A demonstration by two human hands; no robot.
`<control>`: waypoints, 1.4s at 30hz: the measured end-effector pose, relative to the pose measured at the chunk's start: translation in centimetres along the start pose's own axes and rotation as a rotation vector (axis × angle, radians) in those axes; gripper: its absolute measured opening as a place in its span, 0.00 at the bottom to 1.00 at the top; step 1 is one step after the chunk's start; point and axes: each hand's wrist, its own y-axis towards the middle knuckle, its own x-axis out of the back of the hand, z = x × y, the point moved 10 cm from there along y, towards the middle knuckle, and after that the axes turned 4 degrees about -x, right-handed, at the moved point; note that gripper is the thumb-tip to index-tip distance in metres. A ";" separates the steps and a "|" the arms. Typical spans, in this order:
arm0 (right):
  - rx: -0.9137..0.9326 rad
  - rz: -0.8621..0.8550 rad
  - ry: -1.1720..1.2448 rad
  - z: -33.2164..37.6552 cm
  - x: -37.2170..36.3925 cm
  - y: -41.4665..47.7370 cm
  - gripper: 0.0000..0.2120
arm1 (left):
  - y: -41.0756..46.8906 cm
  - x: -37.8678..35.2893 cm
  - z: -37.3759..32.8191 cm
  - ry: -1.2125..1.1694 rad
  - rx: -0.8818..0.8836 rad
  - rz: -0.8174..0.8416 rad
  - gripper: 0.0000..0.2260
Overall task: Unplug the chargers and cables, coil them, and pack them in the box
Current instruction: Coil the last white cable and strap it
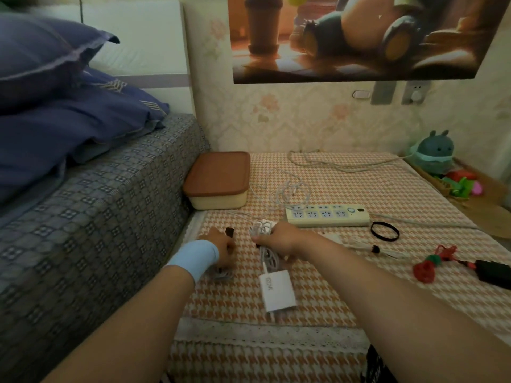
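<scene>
Gripping the white cable coil (pixel 262 227) now, the right hand (pixel 279 239) has its fingers curled tight around the bundle, just off the near-left corner of the power strip (pixel 327 216). The white charger (pixel 277 292) lies flat on the cloth at the tail of that coil, nearer to the person than the strip.

The left hand (pixel 221 248), further left of the strip, is curled with its fingertips pinching a small dark piece (pixel 229 232). It looks like a tie for the bundle, though I can't tell for sure.

That cable should be light and floppy, and its loops will likely spring open if the grip slackens, so the place to hold is across the middle of the loops. The charger is the rigid, heavier end and would swing if lifted by the cord; better to support it by its flat sides.

The box (pixel 218 181) sits beyond the strip's left end, lid on, so nothing is packed yet. A loose white cable (pixel 290 189) sprawls just behind the strip. Off its near-right side lie a black band (pixel 385 230), then a bundled red cable (pixel 423 270) with a black charger (pixel 495 272).
</scene>
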 end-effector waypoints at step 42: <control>-0.009 -0.281 -0.840 -8.8 8.2 0.8 0.09 | 3.8 5.2 -11.8 -0.051 -0.166 -0.157 0.30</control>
